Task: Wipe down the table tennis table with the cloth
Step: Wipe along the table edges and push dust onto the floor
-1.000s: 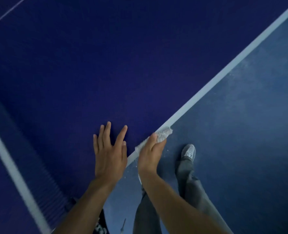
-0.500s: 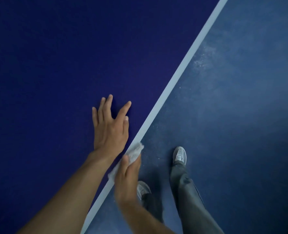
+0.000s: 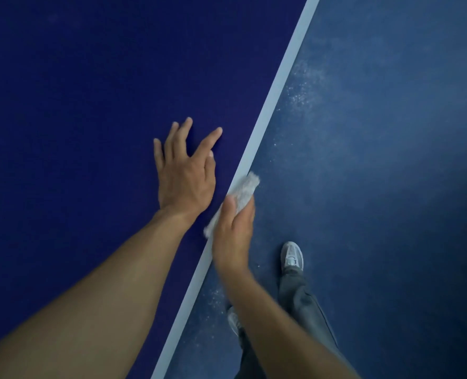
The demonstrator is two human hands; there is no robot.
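The dark blue table tennis table [image 3: 90, 105] fills the left of the head view, and its white edge line [image 3: 281, 77] runs diagonally from top right to bottom middle. My left hand [image 3: 184, 170] lies flat on the tabletop with fingers spread, just inside that line. My right hand [image 3: 233, 236] grips a small grey-white cloth [image 3: 244, 188] and holds it against the table's edge. One end of the cloth sticks out past my fingertips, the other shows below my thumb.
Right of the edge lies the lighter blue floor [image 3: 377, 160], speckled with pale dust near the table. My grey trouser leg and grey shoe [image 3: 292, 255] stand on it close to the edge; a second shoe [image 3: 233, 321] peeks out under my right forearm.
My right hand has slid the cloth forward along the edge line again, after drawing it back towards me half a second ago. The left hand has stayed flat on the table.
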